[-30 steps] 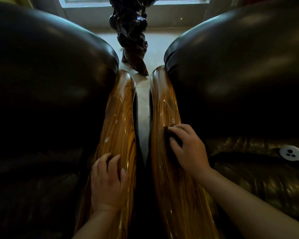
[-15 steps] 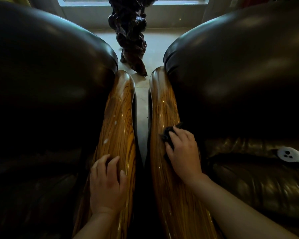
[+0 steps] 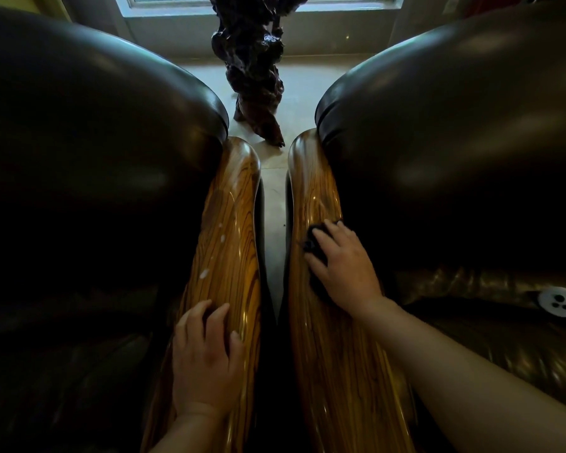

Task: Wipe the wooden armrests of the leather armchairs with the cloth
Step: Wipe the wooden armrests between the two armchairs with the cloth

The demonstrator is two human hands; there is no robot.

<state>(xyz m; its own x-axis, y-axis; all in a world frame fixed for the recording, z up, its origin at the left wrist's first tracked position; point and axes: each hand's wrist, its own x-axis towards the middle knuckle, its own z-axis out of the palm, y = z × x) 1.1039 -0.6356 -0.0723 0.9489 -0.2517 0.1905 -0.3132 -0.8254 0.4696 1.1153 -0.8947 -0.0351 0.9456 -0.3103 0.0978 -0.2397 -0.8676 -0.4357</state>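
Two dark leather armchairs stand side by side, each with a glossy striped wooden armrest. My right hand point(image 3: 343, 266) presses a small dark cloth point(image 3: 316, 243) flat onto the right armrest point(image 3: 314, 191), about halfway along it; most of the cloth is hidden under my palm. My left hand point(image 3: 206, 358) rests palm down on the left armrest point(image 3: 229, 230), fingers slightly spread, holding nothing. A few pale spots sit on the left armrest ahead of my fingers.
A narrow strip of pale floor point(image 3: 272, 204) shows between the two armrests. A dark gnarled wood sculpture point(image 3: 252, 70) stands on the floor beyond them, under a window. A white round control point(image 3: 559, 302) lies on the right chair's seat.
My right hand slid the cloth toward the near end of the right armrest, then back forward. My left hand stayed where it was.
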